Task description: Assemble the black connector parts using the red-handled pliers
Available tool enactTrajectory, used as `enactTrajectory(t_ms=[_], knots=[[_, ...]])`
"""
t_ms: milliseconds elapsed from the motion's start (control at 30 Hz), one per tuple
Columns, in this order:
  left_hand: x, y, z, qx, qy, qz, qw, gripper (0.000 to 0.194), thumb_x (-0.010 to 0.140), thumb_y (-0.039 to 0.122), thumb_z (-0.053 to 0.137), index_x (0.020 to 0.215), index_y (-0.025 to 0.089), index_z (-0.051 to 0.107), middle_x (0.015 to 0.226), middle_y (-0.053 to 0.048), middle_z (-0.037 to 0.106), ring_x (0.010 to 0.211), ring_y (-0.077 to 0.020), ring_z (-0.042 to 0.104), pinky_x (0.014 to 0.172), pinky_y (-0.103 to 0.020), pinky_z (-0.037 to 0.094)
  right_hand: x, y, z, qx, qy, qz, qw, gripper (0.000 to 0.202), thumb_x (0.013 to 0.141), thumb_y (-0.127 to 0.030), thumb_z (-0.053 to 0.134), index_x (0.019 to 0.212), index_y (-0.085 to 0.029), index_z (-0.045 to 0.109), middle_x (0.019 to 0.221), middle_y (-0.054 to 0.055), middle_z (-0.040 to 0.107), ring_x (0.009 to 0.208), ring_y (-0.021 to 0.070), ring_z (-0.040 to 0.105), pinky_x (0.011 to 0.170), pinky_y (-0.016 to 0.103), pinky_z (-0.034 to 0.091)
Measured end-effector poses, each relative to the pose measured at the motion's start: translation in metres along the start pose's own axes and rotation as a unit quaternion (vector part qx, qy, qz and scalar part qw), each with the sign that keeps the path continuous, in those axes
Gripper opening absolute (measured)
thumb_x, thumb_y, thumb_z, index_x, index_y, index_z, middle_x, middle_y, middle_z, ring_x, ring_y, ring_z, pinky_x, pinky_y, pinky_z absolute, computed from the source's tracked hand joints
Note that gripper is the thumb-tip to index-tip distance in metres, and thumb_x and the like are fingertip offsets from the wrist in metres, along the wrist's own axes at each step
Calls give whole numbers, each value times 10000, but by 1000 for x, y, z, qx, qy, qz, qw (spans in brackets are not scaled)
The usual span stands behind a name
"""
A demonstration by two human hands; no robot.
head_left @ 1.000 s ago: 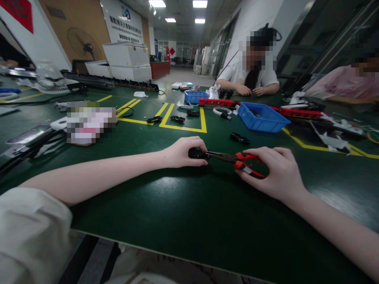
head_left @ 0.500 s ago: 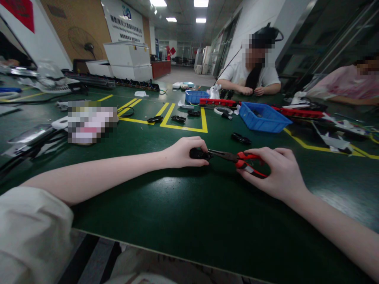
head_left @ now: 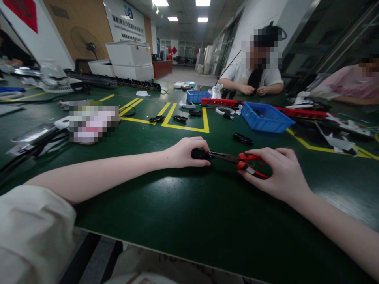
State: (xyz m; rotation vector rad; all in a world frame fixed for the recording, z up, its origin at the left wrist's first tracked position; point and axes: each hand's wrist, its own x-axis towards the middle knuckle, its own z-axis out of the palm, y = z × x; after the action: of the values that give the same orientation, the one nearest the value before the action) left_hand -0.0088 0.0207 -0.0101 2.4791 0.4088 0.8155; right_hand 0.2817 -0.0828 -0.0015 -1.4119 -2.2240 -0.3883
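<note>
My left hand (head_left: 189, 152) is closed around a small black plastic part (head_left: 199, 154), thumb below and fingers above, just over the green table (head_left: 166, 213). In my right hand (head_left: 280, 171) is a pair of red-handled needle-nose pliers (head_left: 227, 157). The handles are spread somewhat, and the narrow jaws point left, reaching the right end of the black part. Whether the tips grip anything there is too small to tell. Beyond my hands lies another black part (head_left: 242, 138), with a similar black part (head_left: 179, 118) farther back inside a yellow-taped square.
A blue bin (head_left: 266, 117) stands at the back right, a smaller blue bin (head_left: 197, 96) at the far middle. Red strips (head_left: 220, 101) run behind them. Cables and a device (head_left: 34, 134) lie at left. A co-worker (head_left: 251, 75) sits across the table.
The whole view has shifted slightly. My hands, the black part and the pliers keep nearly the same position relative to each other.
</note>
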Motion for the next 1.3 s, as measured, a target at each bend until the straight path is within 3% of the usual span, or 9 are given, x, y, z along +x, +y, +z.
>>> enactTrajectory(t_ms=[567, 833, 967, 1100, 1300], knots=[[1, 0, 0, -15, 8, 1, 1000, 206, 858, 285, 732, 988, 157, 636, 1026, -62, 678, 936, -182, 639, 837, -326, 496, 1, -2, 2, 75, -38, 69, 994, 354, 817, -576, 635, 1015, -283, 649, 957, 83, 739, 822, 320, 662, 747, 513, 462], [1, 3, 0, -21, -5, -34, 999, 200, 901, 294, 686, 1033, 159, 622, 1009, -54, 686, 898, -176, 642, 798, -306, 486, 3, -1, 2, 118, -98, 137, 979, 473, 788, -689, 623, 988, -265, 686, 857, 84, 723, 746, 299, 645, 610, 439, 466], [0, 3, 0, -35, -40, -48, 997, 199, 953, 322, 618, 1074, 165, 606, 989, -46, 687, 857, -169, 636, 771, -297, 478, 1, -1, 2, 84, -68, 97, 989, 417, 815, -631, 625, 1003, -261, 663, 887, 88, 729, 771, 303, 647, 628, 442, 460], [0, 2, -1, -45, -81, -45, 995, 201, 970, 323, 594, 1093, 164, 602, 1008, -43, 685, 865, -164, 636, 766, -284, 472, -2, 2, 2, 29, -24, 8, 999, 342, 853, -540, 616, 1025, -245, 630, 949, 88, 740, 758, 287, 654, 688, 470, 459], [0, 2, -1, -35, -97, -48, 994, 206, 946, 294, 641, 1098, 160, 602, 1022, -46, 685, 878, -161, 640, 763, -273, 469, -4, 12, 2, -50, 14, -86, 995, 341, 872, -474, 622, 1093, -216, 598, 974, 99, 735, 765, 288, 671, 719, 474, 456]])
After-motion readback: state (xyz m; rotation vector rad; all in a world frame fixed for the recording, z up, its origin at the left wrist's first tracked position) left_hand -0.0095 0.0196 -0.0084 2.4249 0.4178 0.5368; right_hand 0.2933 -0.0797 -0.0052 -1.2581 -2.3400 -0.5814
